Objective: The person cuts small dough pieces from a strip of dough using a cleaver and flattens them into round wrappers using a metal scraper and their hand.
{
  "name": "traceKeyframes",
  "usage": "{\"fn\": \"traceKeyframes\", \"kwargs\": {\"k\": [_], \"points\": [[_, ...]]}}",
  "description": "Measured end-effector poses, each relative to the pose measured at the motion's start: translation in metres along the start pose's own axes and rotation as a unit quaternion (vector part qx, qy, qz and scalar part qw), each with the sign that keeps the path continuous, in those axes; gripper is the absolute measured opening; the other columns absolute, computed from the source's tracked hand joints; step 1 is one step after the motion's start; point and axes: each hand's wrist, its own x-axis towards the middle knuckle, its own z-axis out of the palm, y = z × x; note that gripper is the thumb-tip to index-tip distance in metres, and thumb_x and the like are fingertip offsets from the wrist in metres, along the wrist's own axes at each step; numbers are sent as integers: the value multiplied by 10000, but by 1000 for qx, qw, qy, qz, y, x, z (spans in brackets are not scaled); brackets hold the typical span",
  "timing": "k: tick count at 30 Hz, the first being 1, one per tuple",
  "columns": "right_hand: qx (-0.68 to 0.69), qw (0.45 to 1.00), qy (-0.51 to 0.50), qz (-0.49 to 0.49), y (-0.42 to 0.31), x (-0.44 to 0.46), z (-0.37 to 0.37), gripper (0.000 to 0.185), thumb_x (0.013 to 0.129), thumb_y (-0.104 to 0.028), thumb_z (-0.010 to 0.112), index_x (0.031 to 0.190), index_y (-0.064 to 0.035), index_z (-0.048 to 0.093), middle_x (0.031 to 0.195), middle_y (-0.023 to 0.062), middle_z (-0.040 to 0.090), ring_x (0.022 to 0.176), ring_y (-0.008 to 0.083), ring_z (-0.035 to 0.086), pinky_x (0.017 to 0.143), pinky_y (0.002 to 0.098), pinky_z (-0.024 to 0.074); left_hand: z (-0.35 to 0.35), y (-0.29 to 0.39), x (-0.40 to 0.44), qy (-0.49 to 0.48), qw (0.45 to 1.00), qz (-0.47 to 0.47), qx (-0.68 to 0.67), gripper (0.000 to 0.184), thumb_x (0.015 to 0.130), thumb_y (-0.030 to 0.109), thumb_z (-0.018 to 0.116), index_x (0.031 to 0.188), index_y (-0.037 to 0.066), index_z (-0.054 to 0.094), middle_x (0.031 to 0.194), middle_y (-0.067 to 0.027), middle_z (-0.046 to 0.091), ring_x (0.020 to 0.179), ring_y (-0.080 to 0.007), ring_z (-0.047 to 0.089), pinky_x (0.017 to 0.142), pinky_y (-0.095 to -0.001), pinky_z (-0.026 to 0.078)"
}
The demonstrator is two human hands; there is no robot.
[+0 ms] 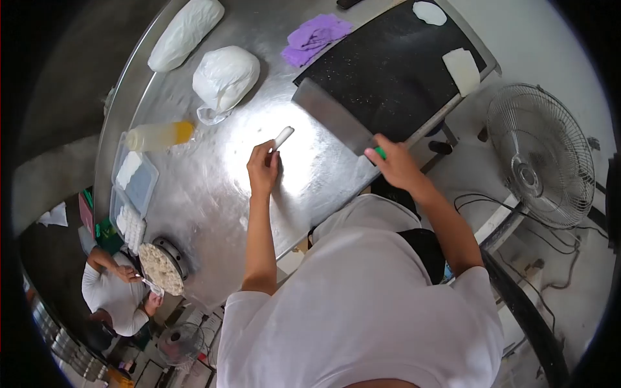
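My left hand [262, 169] is closed around the lower end of a short white roll [283, 137] over the shiny metal table [207, 174]. In my right hand [396, 163] is the green handle of a wide-bladed cleaver [333, 118]. The blade points up and left, its tip near the corner of the black board [381, 71]. A white flat piece [462, 71] lies at the board's right edge, and a white round piece [429, 13] near its top.
Two white plastic-wrapped bundles [226, 76], a purple cloth [315, 39], a yellow-capped bottle [160, 136] and a plastic tray [137, 181] lie on the table. At lower left a person [113, 288] works beside a pan of pale filling [162, 269]. A fan [540, 155] stands right.
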Motion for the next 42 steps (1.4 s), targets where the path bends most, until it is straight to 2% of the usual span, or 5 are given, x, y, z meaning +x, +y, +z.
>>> {"fn": "traceKeyframes", "kwargs": {"k": [22,25,32,38,42], "points": [[0,985,-155,74,-21,7,76,250,1032,-222,546,1113,14,553,962,308,667,987,494,653,826,556,503,-4,-30,29,-62,991,114,-31,233,787,-13,831,1001,-21,739,973,-115,684,830,-214,673,703,-290,571],[14,988,-130,86,-16,10,102,281,1040,-249,542,1152,9,542,956,293,668,981,487,653,839,548,504,11,-23,17,36,993,110,-32,216,819,-39,784,1003,-41,671,1154,-175,637,1057,-250,626,706,-306,561],[64,988,-130,59,-13,-19,70,385,1058,-339,506,1314,-52,515,1208,325,614,1199,500,578,979,558,476,18,-20,-4,230,970,15,-71,160,936,76,706,937,-13,572,894,-138,669,829,-225,661,762,-335,542],[171,968,143,113,31,-101,-30,368,1000,-356,629,1071,-2,561,700,187,613,639,321,657,604,428,479,67,80,32,61,985,111,-121,157,924,0,699,1013,-7,569,919,-102,653,853,-186,652,806,-314,552],[222,916,270,195,69,-150,-53,348,1026,-371,614,1126,-40,577,613,18,545,538,113,550,495,325,433,137,179,83,-327,921,179,-111,160,872,31,784,977,16,664,986,-85,697,901,-128,667,807,-291,541]]}}
